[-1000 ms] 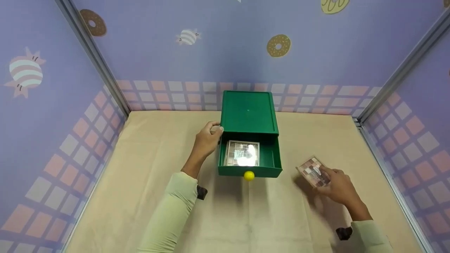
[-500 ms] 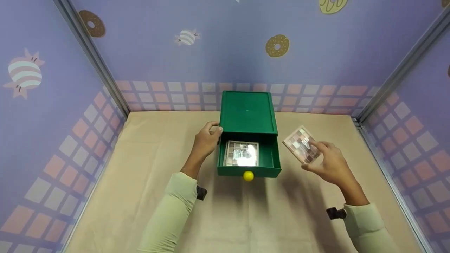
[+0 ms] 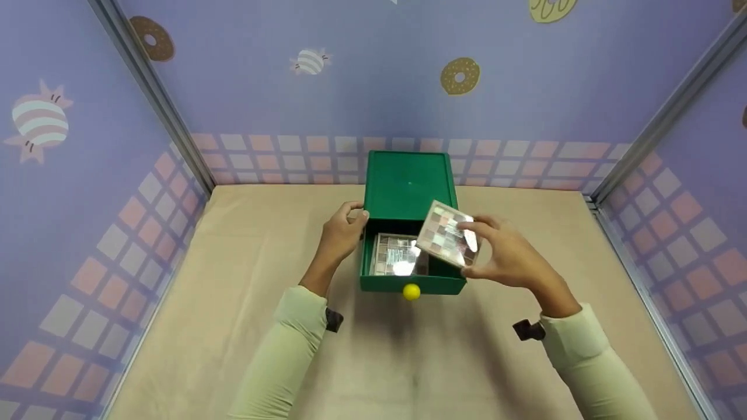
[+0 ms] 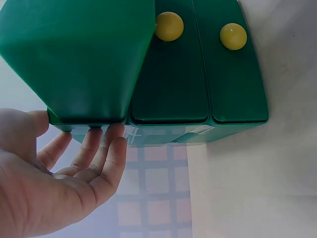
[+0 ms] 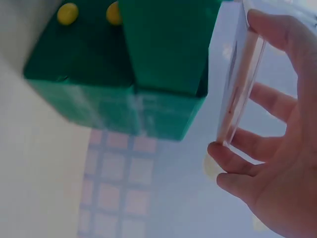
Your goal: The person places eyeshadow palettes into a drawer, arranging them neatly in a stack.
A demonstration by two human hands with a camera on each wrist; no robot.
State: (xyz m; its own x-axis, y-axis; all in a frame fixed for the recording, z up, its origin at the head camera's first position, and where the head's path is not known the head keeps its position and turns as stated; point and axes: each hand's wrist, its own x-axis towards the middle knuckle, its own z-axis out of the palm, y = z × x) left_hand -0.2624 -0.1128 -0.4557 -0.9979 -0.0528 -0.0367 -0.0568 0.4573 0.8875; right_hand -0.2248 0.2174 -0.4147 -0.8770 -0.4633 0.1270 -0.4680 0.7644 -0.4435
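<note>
My right hand (image 3: 506,251) holds a square eyeshadow palette (image 3: 444,234), thumb on one edge and fingers on the other, tilted above the right part of an open drawer (image 3: 379,284). In the right wrist view the palette (image 5: 241,87) appears edge-on between the fingertips. Inside the drawer, on its left, lies another eyeshadow palette (image 3: 392,256) with a glossy lid, partly covered by the held one. The drawer belongs to a green drawer cabinet (image 3: 408,186). My left hand (image 3: 342,234) grips the cabinet's left front edge, thumb at the front corner and fingertips against the side.
The drawer has a yellow knob (image 3: 411,291). Two closed lower drawers with yellow knobs (image 4: 233,36) show in the left wrist view. A beige cloth (image 3: 257,245) covers the table, and patterned walls (image 3: 373,87) enclose the back and sides.
My right hand has carried its palette from low on the right, up and leftward, to above the open drawer. My left hand has stayed at the cabinet's edge.
</note>
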